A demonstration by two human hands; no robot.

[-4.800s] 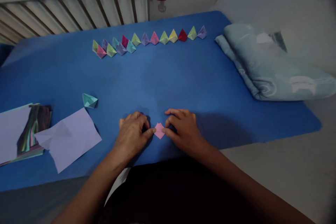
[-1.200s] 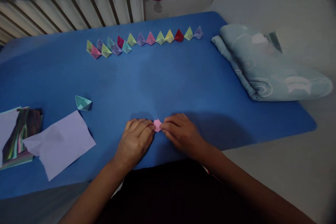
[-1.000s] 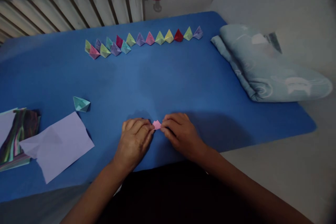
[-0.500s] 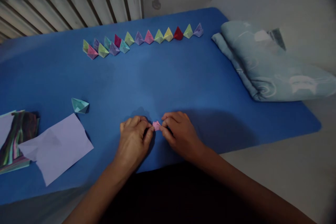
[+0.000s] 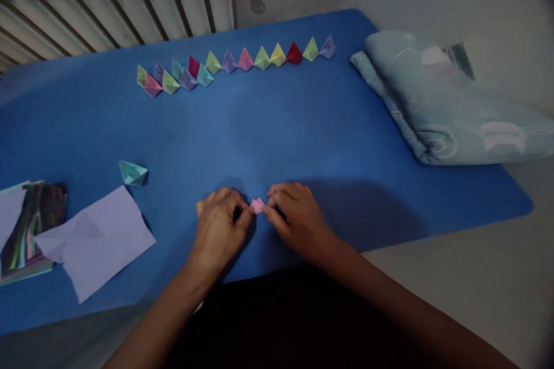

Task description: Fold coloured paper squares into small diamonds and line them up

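Pink folded paper (image 5: 258, 206) sits at the near edge of the blue desk (image 5: 277, 138), between your hands. Your left hand (image 5: 220, 223) pinches its left end, your right hand (image 5: 298, 218) its right; hands apart, both clamped on it. Left of them: lilac sheet (image 5: 104, 242), one corner over the paper stack (image 5: 41, 213); teal folded boat (image 5: 133, 174) just beyond the sheet. Far side: multicolored folded boats (image 5: 262, 59) lined up, doubled at left. Folded blanket (image 5: 454, 109) at far right.
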